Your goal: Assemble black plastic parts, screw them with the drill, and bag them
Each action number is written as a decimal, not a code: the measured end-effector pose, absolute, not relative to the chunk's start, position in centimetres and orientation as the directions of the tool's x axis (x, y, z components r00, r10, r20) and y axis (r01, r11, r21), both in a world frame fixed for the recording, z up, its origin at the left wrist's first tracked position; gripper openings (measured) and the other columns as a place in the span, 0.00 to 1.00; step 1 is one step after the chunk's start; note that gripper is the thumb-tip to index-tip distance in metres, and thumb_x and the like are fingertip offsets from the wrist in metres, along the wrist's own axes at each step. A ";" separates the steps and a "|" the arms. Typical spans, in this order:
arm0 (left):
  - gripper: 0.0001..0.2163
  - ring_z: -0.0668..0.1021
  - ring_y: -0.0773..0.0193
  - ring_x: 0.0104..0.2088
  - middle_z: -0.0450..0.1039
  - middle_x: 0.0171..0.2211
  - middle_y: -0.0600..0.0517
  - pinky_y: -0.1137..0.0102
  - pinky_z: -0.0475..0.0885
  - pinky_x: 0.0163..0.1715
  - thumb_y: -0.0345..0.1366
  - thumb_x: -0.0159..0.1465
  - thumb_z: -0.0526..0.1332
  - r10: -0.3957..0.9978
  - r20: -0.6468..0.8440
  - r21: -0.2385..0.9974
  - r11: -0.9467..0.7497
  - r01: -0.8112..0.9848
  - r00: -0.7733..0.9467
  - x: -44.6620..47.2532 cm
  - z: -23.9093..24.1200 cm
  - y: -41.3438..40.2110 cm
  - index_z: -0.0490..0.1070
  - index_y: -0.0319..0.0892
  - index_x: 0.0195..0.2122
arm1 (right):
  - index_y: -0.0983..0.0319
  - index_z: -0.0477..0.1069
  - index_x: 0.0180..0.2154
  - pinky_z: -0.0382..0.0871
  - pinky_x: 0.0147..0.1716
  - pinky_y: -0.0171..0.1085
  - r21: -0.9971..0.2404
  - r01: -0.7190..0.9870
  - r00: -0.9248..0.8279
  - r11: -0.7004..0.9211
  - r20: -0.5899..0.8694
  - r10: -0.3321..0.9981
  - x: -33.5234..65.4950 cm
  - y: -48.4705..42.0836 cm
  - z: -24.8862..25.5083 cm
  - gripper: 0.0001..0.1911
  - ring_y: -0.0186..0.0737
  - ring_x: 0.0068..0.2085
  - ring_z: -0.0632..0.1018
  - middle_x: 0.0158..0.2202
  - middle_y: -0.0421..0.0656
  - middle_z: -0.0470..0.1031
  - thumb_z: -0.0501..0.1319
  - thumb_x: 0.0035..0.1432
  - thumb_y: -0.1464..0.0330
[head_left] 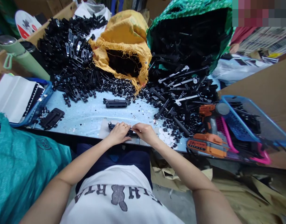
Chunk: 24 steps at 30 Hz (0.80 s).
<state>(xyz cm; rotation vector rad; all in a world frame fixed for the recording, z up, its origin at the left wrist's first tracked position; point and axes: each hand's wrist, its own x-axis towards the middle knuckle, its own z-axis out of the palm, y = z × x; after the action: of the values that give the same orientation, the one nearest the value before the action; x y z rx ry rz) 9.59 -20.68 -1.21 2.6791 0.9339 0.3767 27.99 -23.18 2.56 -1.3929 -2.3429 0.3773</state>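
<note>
On the bench [87,116] in front of the yellow sack [126,26], the left grip [119,133] clasps a black part [111,126]; the right grip [144,132] pinches its end.

Wide went the blue worktable [87,112], out both sides of the left hand [119,132]; far beyond it, a wooden board [67,11] and brown cartons [55,6]! Past the right hand [145,132] rose a cardboard panel [279,74], white wire racking [269,39] farther off; below, brown sheets [241,189] sprawled over grey floor [180,203]!
</note>
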 end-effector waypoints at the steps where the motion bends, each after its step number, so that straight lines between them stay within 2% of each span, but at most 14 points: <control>1: 0.26 0.68 0.53 0.45 0.68 0.43 0.44 0.62 0.62 0.43 0.47 0.58 0.61 0.633 0.156 0.343 -0.755 0.559 0.758 9.6 -1.2 -20.7 0.61 0.36 0.51 | 0.64 0.72 0.32 0.66 0.34 0.32 -0.422 0.765 -0.454 0.488 0.185 0.872 28.1 -23.2 2.3 0.14 0.34 0.33 0.74 0.30 0.44 0.74 0.51 0.63 0.65; 4: 0.26 0.68 0.53 0.45 0.68 0.43 0.43 0.62 0.61 0.44 0.47 0.58 0.61 0.638 0.172 0.351 -0.752 0.558 0.751 9.5 -1.2 -20.9 0.60 0.36 0.52 | 0.63 0.72 0.38 0.68 0.38 0.35 -0.404 0.724 -0.516 0.559 0.221 0.827 28.6 -23.6 1.2 0.13 0.36 0.37 0.74 0.36 0.47 0.75 0.50 0.63 0.66; 8: 0.24 0.68 0.53 0.46 0.68 0.43 0.43 0.61 0.61 0.44 0.46 0.59 0.60 0.654 0.175 0.360 -0.738 0.570 0.736 9.5 -1.5 -21.1 0.61 0.36 0.50 | 0.61 0.68 0.50 0.68 0.43 0.39 -0.361 0.727 -0.501 0.584 0.302 0.811 29.9 -24.8 -1.0 0.16 0.39 0.45 0.73 0.47 0.50 0.72 0.53 0.62 0.66; 11: 0.22 0.68 0.53 0.47 0.69 0.44 0.43 0.61 0.60 0.45 0.45 0.60 0.60 0.641 0.162 0.372 -0.744 0.555 0.750 9.6 -1.6 -21.0 0.62 0.37 0.50 | 0.60 0.64 0.54 0.69 0.42 0.40 -0.329 0.739 -0.532 0.589 0.252 0.808 30.9 -25.1 -2.2 0.21 0.40 0.45 0.72 0.45 0.49 0.71 0.55 0.60 0.62; 15: 0.22 0.69 0.53 0.46 0.69 0.43 0.43 0.60 0.61 0.45 0.45 0.59 0.60 0.656 0.152 0.390 -0.727 0.565 0.740 9.7 -1.4 -21.0 0.63 0.38 0.50 | 0.60 0.63 0.55 0.68 0.40 0.38 -0.318 0.703 -0.605 0.636 0.204 0.770 31.8 -24.7 -2.3 0.22 0.38 0.42 0.73 0.40 0.48 0.73 0.55 0.61 0.62; 18: 0.19 0.68 0.54 0.48 0.68 0.47 0.43 0.60 0.61 0.46 0.42 0.62 0.57 0.650 0.236 0.383 -0.745 0.546 0.722 8.9 -1.2 -22.0 0.63 0.39 0.51 | 0.61 0.64 0.55 0.67 0.41 0.41 -0.243 0.730 -0.608 0.639 0.198 0.769 31.5 -24.7 -1.0 0.21 0.40 0.43 0.72 0.44 0.49 0.72 0.54 0.61 0.61; 21: 0.14 0.70 0.55 0.47 0.70 0.44 0.42 0.60 0.62 0.46 0.40 0.65 0.52 0.745 0.340 0.362 -0.667 0.651 0.573 7.2 -1.5 -23.9 0.69 0.40 0.46 | 0.61 0.66 0.53 0.65 0.45 0.44 -0.217 0.765 -0.548 0.606 0.274 0.790 29.1 -24.6 0.4 0.19 0.42 0.46 0.72 0.48 0.51 0.71 0.52 0.62 0.62; 24: 0.17 0.74 0.53 0.38 0.73 0.31 0.42 0.61 0.65 0.38 0.44 0.64 0.50 0.929 0.247 0.351 -0.352 0.868 0.277 6.1 -1.9 -25.5 0.73 0.38 0.32 | 0.61 0.64 0.55 0.64 0.48 0.44 -0.294 0.719 -0.551 0.630 0.312 0.774 24.8 -23.7 0.7 0.21 0.43 0.50 0.70 0.52 0.52 0.68 0.51 0.63 0.61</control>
<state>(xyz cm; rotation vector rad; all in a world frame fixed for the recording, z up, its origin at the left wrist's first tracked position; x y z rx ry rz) 6.14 -25.45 -1.88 2.3891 1.6955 0.6225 24.83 -23.70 0.72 -1.1824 -2.4420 0.1835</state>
